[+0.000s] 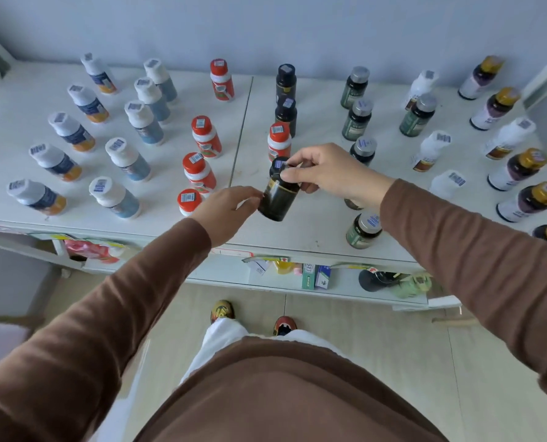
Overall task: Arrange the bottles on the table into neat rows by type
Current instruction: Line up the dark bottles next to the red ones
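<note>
a long white table carries plastic supplement bottles already standing mostly in columns by type: white-capped bottles with navy-and-orange labels at far left, white-capped bottles with pale blue labels beside them, red-capped red-and-white bottles near the middle seam, silver-capped dark green bottles to the right, all-white bottles and gold-capped purple bottles at far right. a person in a brown long-sleeved top holds one black bottle with a gold band tilted just above the near centre of the table. the right hand pinches its cap from above; the left hand has fingers lightly curled, its fingertips at the bottle's side. the step in hand appears to be placing this bottle. two matching black bottles stand at the back, with one red-capped bottle in front of them; the next move likely calls for setting the held bottle upright in that line.
</note>
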Demonstrator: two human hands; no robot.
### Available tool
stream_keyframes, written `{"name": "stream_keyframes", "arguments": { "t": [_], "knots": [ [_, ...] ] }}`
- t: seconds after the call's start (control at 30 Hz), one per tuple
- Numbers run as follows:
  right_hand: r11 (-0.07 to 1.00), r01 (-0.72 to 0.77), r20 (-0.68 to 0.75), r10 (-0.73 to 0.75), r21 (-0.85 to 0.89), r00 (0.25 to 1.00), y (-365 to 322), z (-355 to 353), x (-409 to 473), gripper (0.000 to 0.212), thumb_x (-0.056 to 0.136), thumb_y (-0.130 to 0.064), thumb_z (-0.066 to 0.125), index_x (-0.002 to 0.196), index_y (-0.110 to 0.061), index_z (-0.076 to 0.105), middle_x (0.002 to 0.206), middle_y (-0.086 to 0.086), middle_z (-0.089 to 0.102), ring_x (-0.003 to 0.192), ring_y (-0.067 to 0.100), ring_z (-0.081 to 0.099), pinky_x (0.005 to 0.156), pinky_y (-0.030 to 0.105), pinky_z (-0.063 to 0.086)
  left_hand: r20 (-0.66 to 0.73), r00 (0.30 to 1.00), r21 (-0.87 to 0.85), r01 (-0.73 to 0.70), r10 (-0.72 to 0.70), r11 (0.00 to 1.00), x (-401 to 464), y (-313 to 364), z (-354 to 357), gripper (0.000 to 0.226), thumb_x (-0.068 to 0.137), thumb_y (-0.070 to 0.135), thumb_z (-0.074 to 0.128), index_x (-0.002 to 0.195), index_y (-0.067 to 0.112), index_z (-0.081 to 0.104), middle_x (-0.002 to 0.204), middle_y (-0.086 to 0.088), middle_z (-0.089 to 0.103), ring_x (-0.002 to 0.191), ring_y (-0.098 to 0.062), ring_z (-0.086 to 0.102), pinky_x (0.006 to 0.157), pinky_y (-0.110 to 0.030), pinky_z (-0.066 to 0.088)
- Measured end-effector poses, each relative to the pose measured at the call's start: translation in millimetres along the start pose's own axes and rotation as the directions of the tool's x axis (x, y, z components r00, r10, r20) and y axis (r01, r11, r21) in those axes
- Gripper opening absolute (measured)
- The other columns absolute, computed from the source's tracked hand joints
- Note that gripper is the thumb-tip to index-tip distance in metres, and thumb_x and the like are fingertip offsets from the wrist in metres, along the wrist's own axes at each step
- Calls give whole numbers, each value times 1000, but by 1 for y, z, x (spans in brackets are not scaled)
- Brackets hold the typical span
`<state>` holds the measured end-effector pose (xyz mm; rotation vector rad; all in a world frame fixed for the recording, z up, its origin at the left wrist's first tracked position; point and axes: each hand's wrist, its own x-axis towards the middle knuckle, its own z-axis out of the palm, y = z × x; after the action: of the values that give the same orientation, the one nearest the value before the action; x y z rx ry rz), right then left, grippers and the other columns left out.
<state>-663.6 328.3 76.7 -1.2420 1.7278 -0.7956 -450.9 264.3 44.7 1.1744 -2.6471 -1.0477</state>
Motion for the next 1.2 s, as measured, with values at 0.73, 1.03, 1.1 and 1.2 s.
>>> {"name": "stream_keyframes", "arguments": {
  "t": [0.73, 1.03, 1.1, 1.2],
  "knots": [
    [827, 301, 214, -224, -474, 951, 18, 21, -2, 43, 89, -6, 60, 128, -24, 57, 125, -2, 55, 115, 16, 49, 97, 30, 38, 128, 991, 89, 11, -22, 996, 3, -14, 5, 29, 99, 27, 40, 117, 24, 62, 122, 1, 63, 109, -21, 57, 101, -38, 44],
    [744, 406, 305, -279, -530, 911, 34, 38, -3, 55, 86, -4, 61, 136, -25, 52, 122, 1, 52, 113, 21, 46, 96, 33, 40, 67, 997, 195, 16, -30, 981, 18, -18, 4, 28, 98, 27, 43, 120, 21, 59, 122, -4, 63, 109, -24, 56, 96, -36, 43],
    [791, 380, 269, -280, -479, 922, 26, 23, -2, 52, 86, -4, 60, 133, -25, 54, 124, 0, 54, 113, 16, 49, 98, 33, 41, 33, 999, 216, 3, -10, 976, 26, -16, -2, 29, 97, 26, 44, 121, 21, 59, 125, -4, 62, 113, -26, 56, 100, -38, 43],
    [809, 329, 73, -337, -487, 938, 18, 0, 15, 37, 83, -5, 58, 117, -20, 60, 114, -2, 58, 101, 14, 55, 89, 40, 48, -38, 999, 255, 8, 1, 967, 44, -12, -10, 29, 97, 29, 45, 121, 21, 57, 126, -4, 61, 117, -27, 54, 102, -40, 43]
  ]
}}
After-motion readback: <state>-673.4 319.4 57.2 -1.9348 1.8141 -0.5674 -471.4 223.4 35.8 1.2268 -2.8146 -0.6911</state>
